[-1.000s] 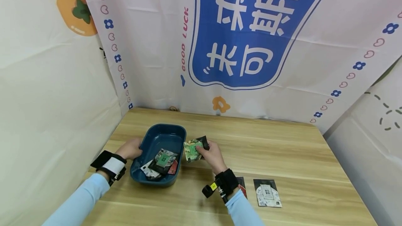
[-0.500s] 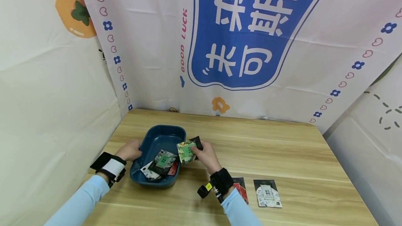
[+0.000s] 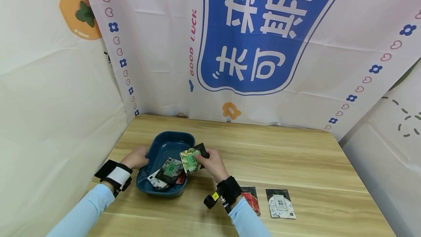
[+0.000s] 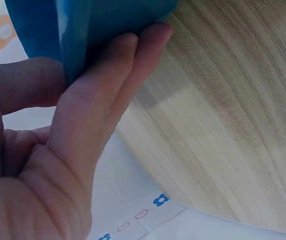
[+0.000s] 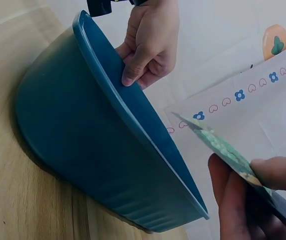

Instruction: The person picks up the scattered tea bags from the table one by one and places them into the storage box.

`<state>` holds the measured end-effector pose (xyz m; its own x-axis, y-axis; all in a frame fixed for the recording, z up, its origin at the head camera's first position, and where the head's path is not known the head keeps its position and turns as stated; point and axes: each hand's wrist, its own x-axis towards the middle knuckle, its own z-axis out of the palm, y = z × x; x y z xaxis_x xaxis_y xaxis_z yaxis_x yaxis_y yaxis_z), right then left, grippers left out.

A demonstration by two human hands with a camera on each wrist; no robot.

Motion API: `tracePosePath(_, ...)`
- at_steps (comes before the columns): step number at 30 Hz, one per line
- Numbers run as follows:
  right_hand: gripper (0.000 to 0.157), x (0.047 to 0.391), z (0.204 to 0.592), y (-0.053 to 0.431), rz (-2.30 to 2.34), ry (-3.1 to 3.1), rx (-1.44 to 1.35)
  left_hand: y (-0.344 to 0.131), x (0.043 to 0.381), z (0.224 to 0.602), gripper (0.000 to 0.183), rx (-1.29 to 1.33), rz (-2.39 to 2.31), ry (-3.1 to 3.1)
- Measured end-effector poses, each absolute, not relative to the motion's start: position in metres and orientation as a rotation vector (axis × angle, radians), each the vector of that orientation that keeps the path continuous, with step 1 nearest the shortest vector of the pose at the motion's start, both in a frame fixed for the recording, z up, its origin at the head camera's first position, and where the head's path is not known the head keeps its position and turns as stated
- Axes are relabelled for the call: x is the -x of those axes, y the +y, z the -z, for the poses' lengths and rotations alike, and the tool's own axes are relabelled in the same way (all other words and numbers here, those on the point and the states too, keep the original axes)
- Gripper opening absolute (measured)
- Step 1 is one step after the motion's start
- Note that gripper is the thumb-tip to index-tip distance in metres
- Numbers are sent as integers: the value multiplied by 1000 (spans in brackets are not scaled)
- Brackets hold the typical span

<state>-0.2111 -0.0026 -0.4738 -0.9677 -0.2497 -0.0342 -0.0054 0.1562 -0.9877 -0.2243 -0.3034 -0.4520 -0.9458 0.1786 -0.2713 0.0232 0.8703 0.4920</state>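
Note:
A dark blue plastic basin (image 3: pixel 161 193) stands on the left half of the table. Several flat sachets, among them a black-and-green sachet (image 3: pixel 171 169), lie in its near end. My left hand (image 3: pixel 136 157) pinches the basin's left wall, thumb inside and fingers outside, as the left wrist view shows. Between thumb and fingers my right hand (image 3: pixel 213 164) holds a green-and-black sachet (image 3: pixel 189 159), tilted over the basin's right rim. In the right wrist view that sachet (image 5: pixel 223 147) is seen edge-on, above the rim and apart from it.
On the wooden table (image 3: pixel 315 164), a red-and-black sachet (image 3: pixel 251 200) lies partly behind the right wrist. A black-and-white sachet (image 3: pixel 280 203) lies to its right. A printed cloth (image 3: pixel 164 54) hangs behind the table, and a pale cloth wall (image 3: pixel 62 112) stands on the left.
My right hand has moved left with the green-and-black sachet, from beside the basin to over its right rim. More of the red-and-black sachet shows. The left hand keeps its place on the basin.

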Motion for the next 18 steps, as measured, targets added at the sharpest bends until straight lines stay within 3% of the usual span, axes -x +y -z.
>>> tracePosePath(18,24,213,476,-17,1906,2256,299,-305,225,454,20,-147,-717,2727)
